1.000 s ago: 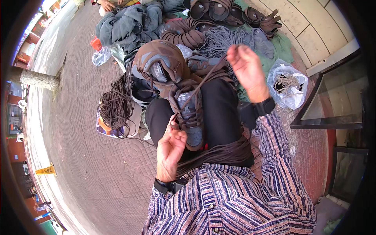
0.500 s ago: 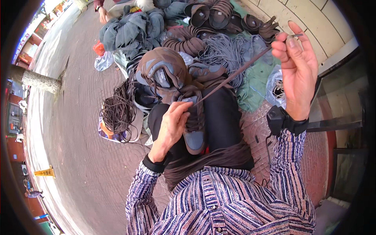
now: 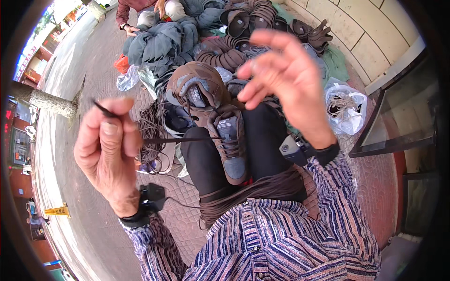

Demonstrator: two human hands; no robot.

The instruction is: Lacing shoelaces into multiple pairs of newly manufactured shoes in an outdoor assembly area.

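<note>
A brown and grey-blue shoe (image 3: 234,165), partly laced, lies between my thighs with its toe toward me. My left hand (image 3: 108,154), raised at the left, pinches a dark brown shoelace (image 3: 183,139). The lace runs taut from the shoe's eyelets to the fingers, and its tip sticks out above them. Over the far right side of the lap, my right hand (image 3: 293,91) is lifted with its fingers apart, slightly blurred and holding nothing visible. Just beyond the laced shoe sits another brown shoe (image 3: 204,84). A bundle of brown laces (image 3: 253,188) drapes across my lap.
Beyond my knees are piled grey shoe parts (image 3: 161,42) and stacked brown uppers (image 3: 220,58). A tangle of laces (image 3: 152,126) lies left of my knees, a plastic bag of laces (image 3: 347,107) at right. Another person's hand (image 3: 130,30) rests by the pile. A glass-paned frame (image 3: 398,119) stands at right.
My left hand has moved from the shoe out to the left, drawing a lace taut. My right hand has let go of the lace it held out at the right and moved inward.
</note>
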